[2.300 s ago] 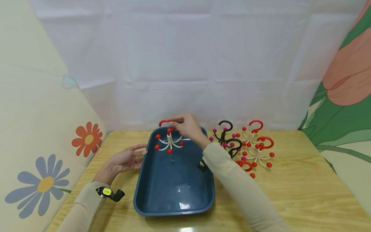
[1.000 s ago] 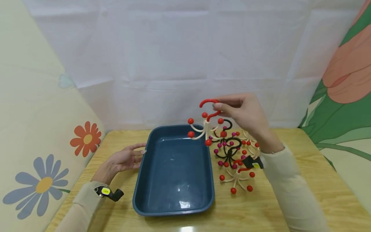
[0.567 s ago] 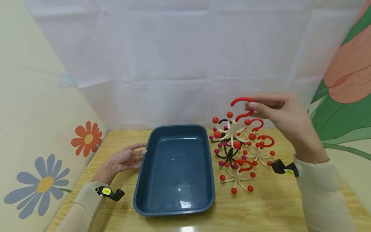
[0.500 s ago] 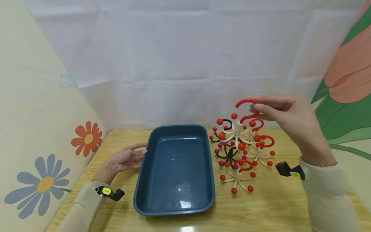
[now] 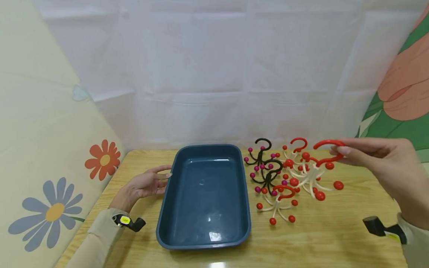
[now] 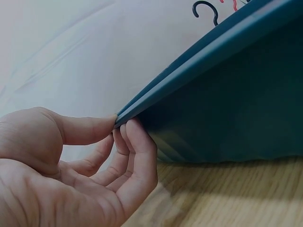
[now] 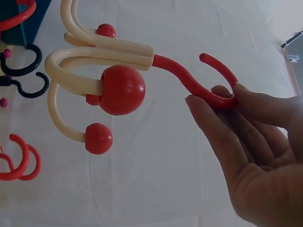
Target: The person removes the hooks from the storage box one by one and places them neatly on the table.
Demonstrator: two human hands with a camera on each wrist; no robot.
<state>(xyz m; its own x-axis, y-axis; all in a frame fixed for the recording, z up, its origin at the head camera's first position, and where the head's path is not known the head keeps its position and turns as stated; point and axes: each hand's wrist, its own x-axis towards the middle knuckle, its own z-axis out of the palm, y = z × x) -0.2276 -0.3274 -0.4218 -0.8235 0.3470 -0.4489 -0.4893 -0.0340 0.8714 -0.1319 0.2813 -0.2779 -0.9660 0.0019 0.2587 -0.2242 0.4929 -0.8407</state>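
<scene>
My right hand (image 5: 385, 163) pinches the red top hook of a cream multi-arm hanging hook (image 5: 313, 175) with red ball tips. The right wrist view shows thumb and fingers on the curve of that hook (image 7: 189, 82), its arms dangling freely. On the left, my left hand (image 5: 149, 183) holds the side rim of a dark blue rectangular tray (image 5: 246, 208). In the left wrist view, the thumb lies on the rim (image 6: 156, 94) and the curled fingers sit beneath it.
Right of the tray stand two black hanging hooks (image 5: 268, 178) with pink balls and several red-and-cream ones, one in front (image 5: 277, 204), another at the back (image 5: 295, 154). The held hook partly covers one. A white sheet (image 5: 201, 74) hangs behind the wooden table (image 5: 335, 238).
My right hand has carried the red-and-cream hanging hook from over the tray rightward past the others, lately lowering it. The left hand has stayed at the tray's rim.
</scene>
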